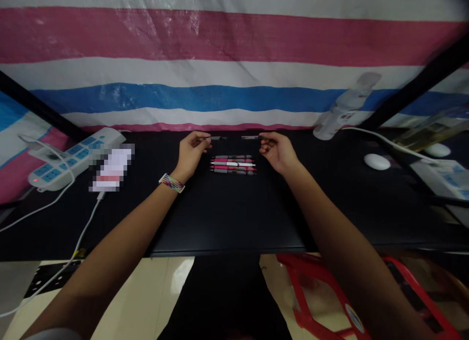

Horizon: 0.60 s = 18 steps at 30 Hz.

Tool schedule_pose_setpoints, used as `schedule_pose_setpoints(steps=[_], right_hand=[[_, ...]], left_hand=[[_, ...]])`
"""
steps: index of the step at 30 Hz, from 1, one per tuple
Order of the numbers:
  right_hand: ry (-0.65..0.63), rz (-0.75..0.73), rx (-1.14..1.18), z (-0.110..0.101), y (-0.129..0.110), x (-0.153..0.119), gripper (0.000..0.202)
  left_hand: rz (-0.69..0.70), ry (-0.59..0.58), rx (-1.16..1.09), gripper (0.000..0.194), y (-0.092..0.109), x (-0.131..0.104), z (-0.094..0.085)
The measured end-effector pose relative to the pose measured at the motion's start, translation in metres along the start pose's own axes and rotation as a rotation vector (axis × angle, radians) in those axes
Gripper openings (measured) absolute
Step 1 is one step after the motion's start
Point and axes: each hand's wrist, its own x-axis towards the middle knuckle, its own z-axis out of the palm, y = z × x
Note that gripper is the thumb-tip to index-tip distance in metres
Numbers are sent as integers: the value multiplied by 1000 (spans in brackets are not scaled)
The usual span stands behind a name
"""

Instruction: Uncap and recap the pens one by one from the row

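Observation:
Near the back of the black table, my left hand (194, 152) pinches the outer end of a grey pen part (216, 138). Across from it, my right hand (277, 152) pinches a dark, clear pen part (250, 137) between thumb and fingers. The two parts point toward each other, with a dark gap between them. Just in front, between the hands, several pens lie side by side in a stack, among them a white pen (232, 164) and grey and pink ones.
A power strip (78, 157) and a blurred-out phone (113, 169) with white cables lie at the left. To the right are a clear bottle (344, 108), a white mouse (377, 161) and a tilted yellowish bottle. Below the table's front edge stands a red stool (306, 301).

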Motion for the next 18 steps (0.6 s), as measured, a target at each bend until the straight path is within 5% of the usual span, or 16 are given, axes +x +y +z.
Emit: schedule_pose_setpoints(steps=[10,18], right_hand=[[7,-21,-27,-2,0,0,2],[-255,-79,-180,8,0,-16,8]], left_hand=[[-2,-29,-1,13,1,-1,-1],[-23,-157,-29,13,2,-4,3]])
